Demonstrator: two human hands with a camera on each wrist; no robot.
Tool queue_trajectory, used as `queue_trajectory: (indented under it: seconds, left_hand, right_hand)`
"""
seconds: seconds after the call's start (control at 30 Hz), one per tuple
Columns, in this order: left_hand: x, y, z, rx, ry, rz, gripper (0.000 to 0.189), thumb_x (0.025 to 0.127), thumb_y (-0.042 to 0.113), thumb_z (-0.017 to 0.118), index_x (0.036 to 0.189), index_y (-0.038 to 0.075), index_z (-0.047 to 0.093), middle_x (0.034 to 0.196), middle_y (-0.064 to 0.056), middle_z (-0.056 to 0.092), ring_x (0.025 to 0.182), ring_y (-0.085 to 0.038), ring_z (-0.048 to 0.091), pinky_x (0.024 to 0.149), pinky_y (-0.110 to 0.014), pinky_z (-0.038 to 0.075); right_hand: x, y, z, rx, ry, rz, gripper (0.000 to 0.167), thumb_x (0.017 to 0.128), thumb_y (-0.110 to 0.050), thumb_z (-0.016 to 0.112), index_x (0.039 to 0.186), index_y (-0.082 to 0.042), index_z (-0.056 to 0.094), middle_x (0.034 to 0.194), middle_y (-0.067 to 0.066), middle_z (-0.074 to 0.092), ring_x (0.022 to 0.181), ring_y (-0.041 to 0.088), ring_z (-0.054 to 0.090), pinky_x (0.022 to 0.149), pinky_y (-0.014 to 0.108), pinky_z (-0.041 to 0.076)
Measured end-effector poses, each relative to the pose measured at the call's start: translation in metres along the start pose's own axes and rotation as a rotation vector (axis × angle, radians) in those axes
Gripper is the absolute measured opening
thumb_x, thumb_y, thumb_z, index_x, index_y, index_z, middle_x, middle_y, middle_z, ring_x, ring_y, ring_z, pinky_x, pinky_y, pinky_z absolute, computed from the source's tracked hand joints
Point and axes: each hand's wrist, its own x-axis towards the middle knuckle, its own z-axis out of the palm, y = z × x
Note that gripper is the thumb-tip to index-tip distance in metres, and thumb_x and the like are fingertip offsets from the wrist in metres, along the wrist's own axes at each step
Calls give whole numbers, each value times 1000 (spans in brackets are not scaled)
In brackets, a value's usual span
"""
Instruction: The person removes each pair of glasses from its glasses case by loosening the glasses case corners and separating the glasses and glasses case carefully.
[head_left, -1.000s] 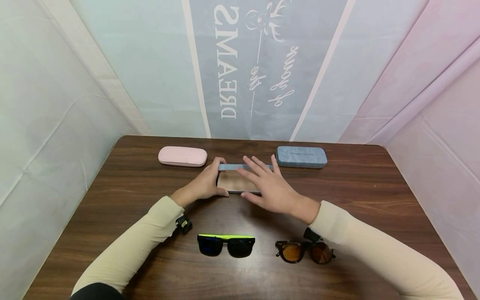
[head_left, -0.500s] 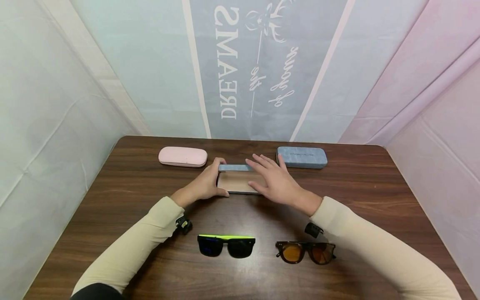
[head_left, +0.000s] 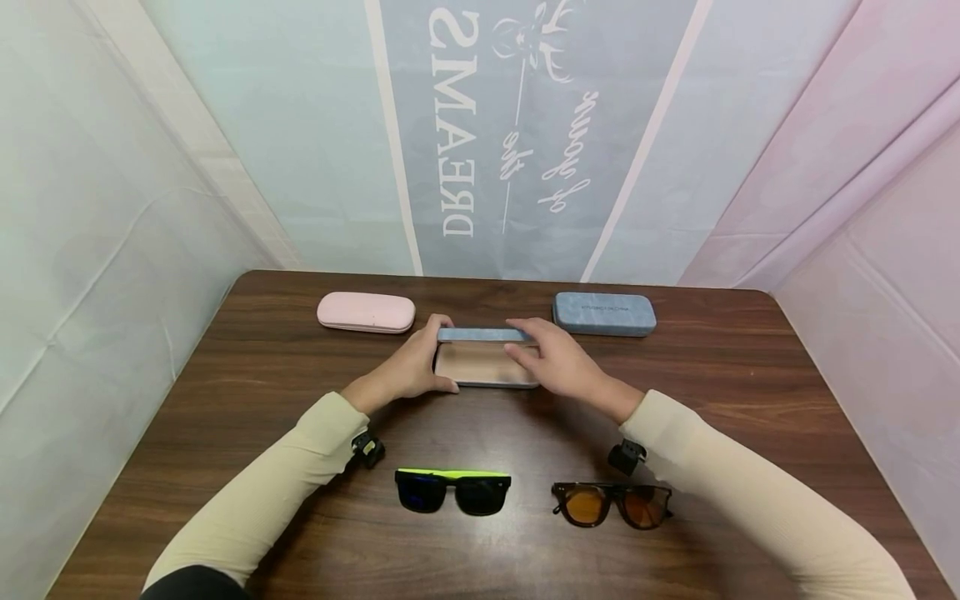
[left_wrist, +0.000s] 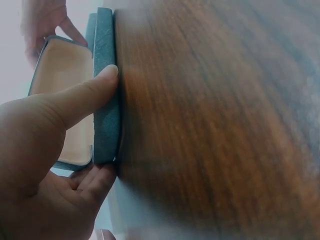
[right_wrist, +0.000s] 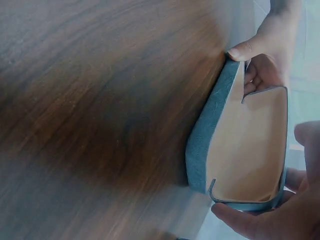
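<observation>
A blue glasses case (head_left: 483,364) with beige lining lies opened near the middle of the table, its lid (right_wrist: 257,145) standing up at the back. My left hand (head_left: 405,364) grips its left end, thumb at the front and fingers behind; the thumb lies across the blue front wall (left_wrist: 107,127) in the left wrist view. At the other end, my right hand (head_left: 566,360) holds the lid's right end between thumb and fingers. Some right fingertips are hidden behind the lid. No glasses show inside the case.
Behind stand a closed pink glasses case (head_left: 365,312) on the left and a closed blue one (head_left: 604,314) on the right. Nearer me lie black sunglasses with lime-green temples (head_left: 452,492) and orange-lensed sunglasses (head_left: 612,505). The wooden table (head_left: 750,400) ends at a curtain.
My right hand was spread over the right part of the case; it has shifted right and its fingers have drawn in on the lid's end. Left hand and case stay put.
</observation>
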Motion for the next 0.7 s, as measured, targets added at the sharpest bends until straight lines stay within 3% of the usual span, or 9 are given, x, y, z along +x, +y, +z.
queue_trajectory:
  seconds: [0.2, 0.33, 0.43, 0.53, 0.7]
  left_hand:
    - [0, 0, 1, 1, -6, -8, 91, 76, 18, 92, 139, 7, 27, 135, -21, 52, 127, -33, 51, 105, -48, 43]
    - [0, 0, 0, -2, -8, -7, 90, 77, 17, 92, 139, 7, 27, 136, -20, 52, 127, -32, 51, 105, -47, 43]
    - [0, 1, 0, 0, -8, -2, 91, 76, 17, 92, 139, 7, 28, 136, -20, 52, 127, -32, 51, 105, -47, 43]
    - [-1, 2, 0, -1, -5, 10, 90, 76, 16, 92, 138, 7, 28, 135, -20, 52, 126, -32, 52, 105, -47, 44]
    - [-1, 0, -1, -14, -6, 41, 89, 76, 11, 91, 139, 3, 29, 133, -22, 51, 123, -32, 53, 102, -47, 45]
  right_hand:
    - [3, 3, -1, 108, 13, 63, 42, 111, -30, 46, 144, -8, 57, 144, 15, 55, 124, 30, 58, 100, 52, 48]
    - [4, 5, -3, 138, -19, 126, 39, 111, -31, 44, 143, -13, 59, 145, 12, 55, 111, 29, 60, 93, 49, 46]
    - [5, 7, -6, 186, -62, 173, 40, 111, -32, 44, 145, -15, 57, 148, 13, 53, 116, 32, 59, 95, 51, 45]
    - [6, 7, -9, 233, -105, 205, 42, 111, -33, 44, 147, -14, 55, 151, 15, 50, 133, 35, 52, 104, 55, 43]
    - [7, 8, -12, 265, -148, 212, 44, 111, -34, 43, 149, -13, 52, 155, 16, 45, 139, 37, 45, 110, 57, 37]
